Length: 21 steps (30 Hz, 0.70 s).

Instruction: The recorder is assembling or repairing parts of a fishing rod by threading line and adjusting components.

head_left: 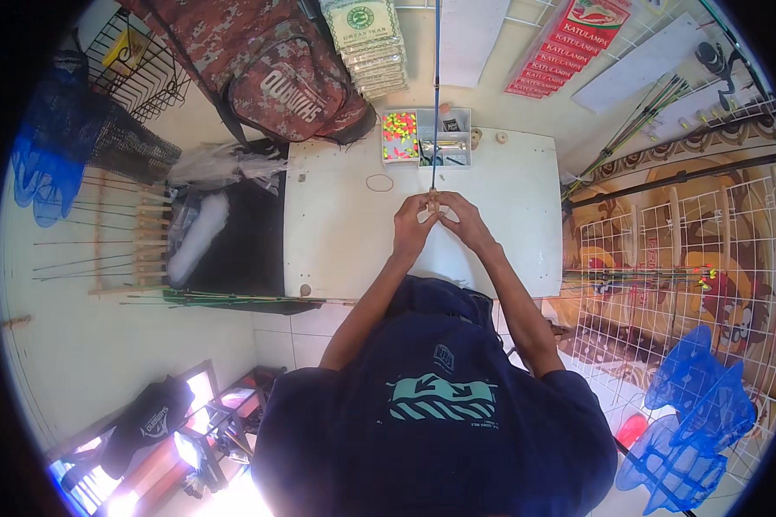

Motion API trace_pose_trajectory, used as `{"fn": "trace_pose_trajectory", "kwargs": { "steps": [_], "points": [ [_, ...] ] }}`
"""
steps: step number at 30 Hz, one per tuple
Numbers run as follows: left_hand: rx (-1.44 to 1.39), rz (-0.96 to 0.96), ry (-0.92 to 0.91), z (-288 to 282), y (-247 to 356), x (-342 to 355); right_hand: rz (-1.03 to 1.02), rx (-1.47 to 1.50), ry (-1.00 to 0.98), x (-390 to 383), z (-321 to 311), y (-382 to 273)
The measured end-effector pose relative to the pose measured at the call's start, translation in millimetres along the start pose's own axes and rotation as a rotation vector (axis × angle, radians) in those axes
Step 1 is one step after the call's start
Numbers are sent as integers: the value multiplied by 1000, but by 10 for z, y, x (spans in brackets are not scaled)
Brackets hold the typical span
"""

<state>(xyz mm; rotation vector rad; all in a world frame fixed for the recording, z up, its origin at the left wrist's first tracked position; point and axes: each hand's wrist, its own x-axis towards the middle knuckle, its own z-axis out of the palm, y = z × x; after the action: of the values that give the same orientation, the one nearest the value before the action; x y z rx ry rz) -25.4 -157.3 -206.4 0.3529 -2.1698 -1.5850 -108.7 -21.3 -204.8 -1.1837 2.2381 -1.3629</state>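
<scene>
A slim blue rod point(437, 86), like a fishing rod, runs from the top of the view down to my fingertips over the white table. My left hand point(414, 227) pinches at its near end, thumb and fingers pressed together. My right hand point(466, 222) mirrors it, also closed in a pinch there. A small brownish piece point(434, 205) shows between the fingertips at the rod's end; its details are too small to make out. Beyond my hands, the rod passes over a compartment box point(460, 121) with bright red and yellow beads or floats point(400, 127) in its left section.
The white table point(345, 233) bears a rubber-band-like loop point(379, 182) and small round pieces point(502, 137). A camouflage bag point(284, 86) and stacked packets point(371, 52) stand at the back left. Wire grid racks point(638, 258) line the right, with blue nets point(698, 388) below.
</scene>
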Motion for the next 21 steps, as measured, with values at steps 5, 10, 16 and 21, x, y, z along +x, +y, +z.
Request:
{"fn": "trace_pose_trajectory", "kwargs": {
  "steps": [5,10,16,21],
  "points": [
    [-51,-58,7,-11,42,-2,14,29,15,5,27,13],
    [-59,-65,3,-19,36,5,-2,24,47,-29,47,11],
    [-90,-34,-53,-65,-25,31,67,91,94,-31,76,-8],
    [-82,-19,-68,-131,-64,36,55,85,107,-26,88,-72]
  ]
}}
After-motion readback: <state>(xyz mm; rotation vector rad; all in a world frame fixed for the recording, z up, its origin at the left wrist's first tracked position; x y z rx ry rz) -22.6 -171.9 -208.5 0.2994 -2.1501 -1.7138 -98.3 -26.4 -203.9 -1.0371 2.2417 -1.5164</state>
